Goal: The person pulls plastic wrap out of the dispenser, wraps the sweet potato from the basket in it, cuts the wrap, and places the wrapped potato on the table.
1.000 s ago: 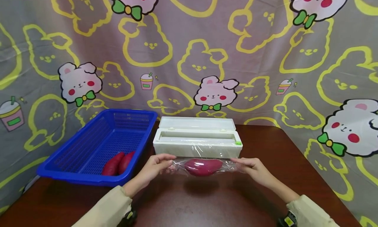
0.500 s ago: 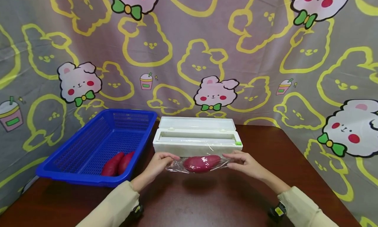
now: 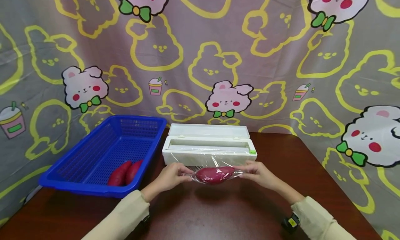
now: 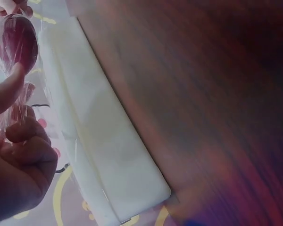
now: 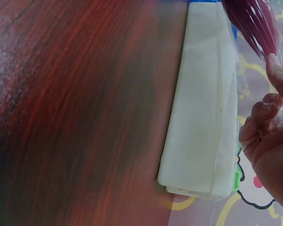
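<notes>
A red-purple sweet potato (image 3: 213, 175) wrapped in clear cling film hangs above the table between my two hands. My left hand (image 3: 172, 176) grips the gathered film at its left end, with the thumb up against the sweet potato in the left wrist view. At the other end my right hand (image 3: 260, 174) pinches the film, fingers curled and thumb at the tip. Film (image 3: 215, 160) stretches from the sweet potato back toward a white cling film dispenser (image 3: 207, 160), whose lid (image 3: 208, 130) stands raised behind the roll (image 3: 208, 148).
To the left stands a blue plastic basket (image 3: 153, 153) with two unwrapped sweet potatoes (image 3: 120, 174) near its front corner. The dark wooden table (image 3: 218, 215) reaches back to a patterned cloth (image 3: 187, 69) hanging behind it.
Both hands have come closer together and taken up the film ends tight against the sweet potato. The right hand's fingers, looser half a second ago, now pinch the film.
</notes>
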Action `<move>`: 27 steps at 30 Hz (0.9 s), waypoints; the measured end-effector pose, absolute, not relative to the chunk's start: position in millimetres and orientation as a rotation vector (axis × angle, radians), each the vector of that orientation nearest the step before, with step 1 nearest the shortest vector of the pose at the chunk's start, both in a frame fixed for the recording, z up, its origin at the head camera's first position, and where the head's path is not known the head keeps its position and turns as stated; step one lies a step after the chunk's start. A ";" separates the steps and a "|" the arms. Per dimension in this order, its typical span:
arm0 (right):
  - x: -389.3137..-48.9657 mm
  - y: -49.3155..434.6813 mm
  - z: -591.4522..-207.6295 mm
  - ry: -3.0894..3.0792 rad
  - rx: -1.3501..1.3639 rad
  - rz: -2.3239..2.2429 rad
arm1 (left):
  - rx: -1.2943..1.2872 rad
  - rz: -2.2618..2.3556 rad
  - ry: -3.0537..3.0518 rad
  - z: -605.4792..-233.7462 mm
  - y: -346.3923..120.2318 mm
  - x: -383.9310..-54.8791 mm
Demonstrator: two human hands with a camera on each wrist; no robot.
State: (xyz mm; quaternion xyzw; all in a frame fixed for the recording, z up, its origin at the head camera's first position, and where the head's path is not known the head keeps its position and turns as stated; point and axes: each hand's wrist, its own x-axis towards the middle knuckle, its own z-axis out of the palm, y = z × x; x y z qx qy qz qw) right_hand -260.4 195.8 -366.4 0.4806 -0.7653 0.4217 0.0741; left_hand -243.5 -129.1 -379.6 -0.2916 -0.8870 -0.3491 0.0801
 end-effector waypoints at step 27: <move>-277.8 181.5 -369.2 -2.536 1.167 1.571 | -0.714 -1.924 -2.395 -383.3 -119.8 -266.4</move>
